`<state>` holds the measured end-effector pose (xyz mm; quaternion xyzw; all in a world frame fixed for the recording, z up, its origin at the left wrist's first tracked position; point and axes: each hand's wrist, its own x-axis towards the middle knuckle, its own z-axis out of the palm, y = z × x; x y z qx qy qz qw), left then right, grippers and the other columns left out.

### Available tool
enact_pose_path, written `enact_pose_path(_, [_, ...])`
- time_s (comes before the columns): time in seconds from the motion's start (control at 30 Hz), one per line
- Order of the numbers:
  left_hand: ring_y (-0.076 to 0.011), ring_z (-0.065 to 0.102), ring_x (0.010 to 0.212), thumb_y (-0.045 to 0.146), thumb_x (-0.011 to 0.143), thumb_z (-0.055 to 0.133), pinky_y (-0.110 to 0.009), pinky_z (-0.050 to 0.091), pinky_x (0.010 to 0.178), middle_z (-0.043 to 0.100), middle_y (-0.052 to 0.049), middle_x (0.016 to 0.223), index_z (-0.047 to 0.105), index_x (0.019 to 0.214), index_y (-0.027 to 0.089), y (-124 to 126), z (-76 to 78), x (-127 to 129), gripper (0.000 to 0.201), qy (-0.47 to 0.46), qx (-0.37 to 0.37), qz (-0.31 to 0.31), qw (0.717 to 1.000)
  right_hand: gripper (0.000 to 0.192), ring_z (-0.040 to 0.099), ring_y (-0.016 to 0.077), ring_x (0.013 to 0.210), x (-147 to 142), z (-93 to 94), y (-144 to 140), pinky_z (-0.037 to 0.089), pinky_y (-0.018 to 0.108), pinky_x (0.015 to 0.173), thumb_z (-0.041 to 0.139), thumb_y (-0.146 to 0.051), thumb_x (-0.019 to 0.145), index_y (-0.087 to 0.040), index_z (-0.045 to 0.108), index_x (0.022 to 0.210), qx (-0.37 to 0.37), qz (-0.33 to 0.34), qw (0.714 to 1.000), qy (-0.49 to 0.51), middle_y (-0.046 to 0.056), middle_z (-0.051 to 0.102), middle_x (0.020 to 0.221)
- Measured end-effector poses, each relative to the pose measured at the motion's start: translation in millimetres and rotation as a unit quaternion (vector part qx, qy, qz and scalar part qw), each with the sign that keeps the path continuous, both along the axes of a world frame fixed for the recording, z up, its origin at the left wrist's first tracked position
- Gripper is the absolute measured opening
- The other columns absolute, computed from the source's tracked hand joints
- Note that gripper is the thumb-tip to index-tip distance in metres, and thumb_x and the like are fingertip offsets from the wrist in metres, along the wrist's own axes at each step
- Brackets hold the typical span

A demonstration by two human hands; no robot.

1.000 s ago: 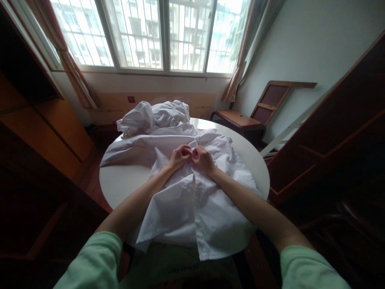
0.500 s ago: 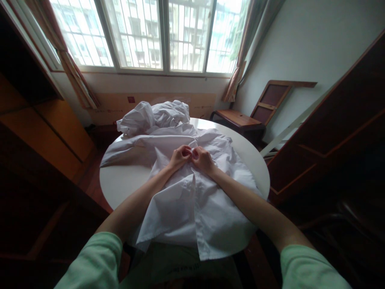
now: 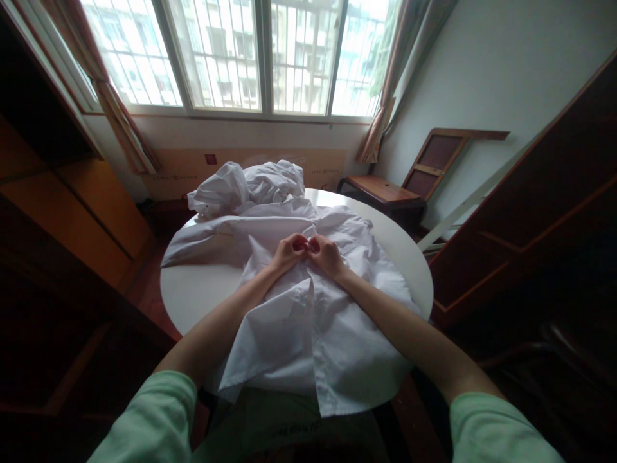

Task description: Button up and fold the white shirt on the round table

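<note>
A white long-sleeved garment, like a shirt or coat (image 3: 357, 328), lies spread over the round white table, its lower hem hanging past the near edge. At the middle of its front opening, my left hand (image 3: 290, 251) and my right hand (image 3: 324, 254) meet with fingertips almost touching. Both are closed in a pinch on the garment's front edge. Any button between the fingers is too small to make out. Below the hands the two front panels part, and the left one is folded up at an angle. One sleeve stretches out to the left.
A crumpled pile of white cloth (image 3: 260, 183) sits at the far side of the table (image 3: 193, 296). Beyond it are a flat cardboard box (image 3: 231, 164) and a barred window. A wooden chair (image 3: 385, 188) stands at the back right, with dark wooden furniture on both sides.
My fingertips have shifted very slightly at the front edge of the garment. Cloth and arms otherwise stay where they were.
</note>
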<state>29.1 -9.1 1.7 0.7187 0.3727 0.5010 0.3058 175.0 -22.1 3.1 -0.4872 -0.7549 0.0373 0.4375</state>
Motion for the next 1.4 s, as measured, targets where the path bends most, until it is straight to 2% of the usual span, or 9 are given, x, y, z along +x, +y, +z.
enact_pose_path(0.5, [-0.0125, 0.061, 0.067, 0.013, 0.065, 0.061, -0.023, 0.047, 0.063, 0.067, 0.0, 0.073, 0.062, 0.078, 0.017, -1, 1.8, 1, 0.014, 0.002, -0.008, -0.002, 1.0, 0.007, 0.041, 0.0117, 0.059, 0, 3.2, -4, 0.032, 0.023, 0.058, 0.053, -0.018, 0.071, -0.019, 0.047, 0.066, 0.01, 0.013, 0.999, -0.028, -0.003, 0.046, 0.063])
enact_pose_path(0.7, [-0.0112, 0.058, 0.064, 0.012, 0.067, 0.06, -0.022, 0.045, 0.063, 0.065, 0.001, 0.07, 0.061, 0.076, 0.018, -1, 1.8, 1, 0.011, 0.014, -0.01, 0.013, 1.0, 0.004, 0.044, 0.0128, 0.061, 0, 1.9, -2, 0.034, 0.023, 0.059, 0.05, -0.016, 0.074, -0.019, 0.051, 0.071, 0.001, 0.03, 0.999, -0.045, -0.001, 0.052, 0.068])
enact_pose_path(0.9, [-0.0114, 0.055, 0.063, 0.017, 0.07, 0.06, -0.022, 0.043, 0.061, 0.062, 0.001, 0.068, 0.06, 0.076, 0.016, 0, 1.2, 0, 0.006, 0.047, 0.001, 0.029, 0.998, 0.01, 0.05, 0.0144, 0.065, 1, 4.4, -4, 0.037, 0.024, 0.063, 0.049, -0.012, 0.077, -0.018, 0.056, 0.08, -0.013, 0.043, 0.997, -0.061, 0.001, 0.057, 0.072])
enact_pose_path(1.23, [-0.0125, 0.057, 0.066, 0.021, 0.074, 0.06, -0.023, 0.044, 0.063, 0.065, -0.001, 0.072, 0.06, 0.08, 0.017, -3, 5.2, 1, 0.007, 0.053, -0.003, 0.032, 0.998, 0.014, 0.057, 0.0154, 0.067, 0, 6.9, -6, 0.038, 0.023, 0.062, 0.046, -0.011, 0.083, -0.017, 0.058, 0.083, -0.04, 0.017, 0.996, -0.078, 0.002, 0.062, 0.071])
enact_pose_path(1.4, [-0.0124, 0.056, 0.065, 0.023, 0.076, 0.059, -0.023, 0.043, 0.062, 0.064, -0.001, 0.071, 0.06, 0.08, 0.016, -5, 7.7, 1, 0.009, 0.058, -0.001, 0.031, 0.998, 0.011, 0.057, 0.0156, 0.064, -2, 7.8, -9, 0.036, 0.023, 0.059, 0.047, -0.013, 0.083, -0.017, 0.057, 0.086, -0.046, -0.019, 0.995, -0.089, 0.002, 0.062, 0.069])
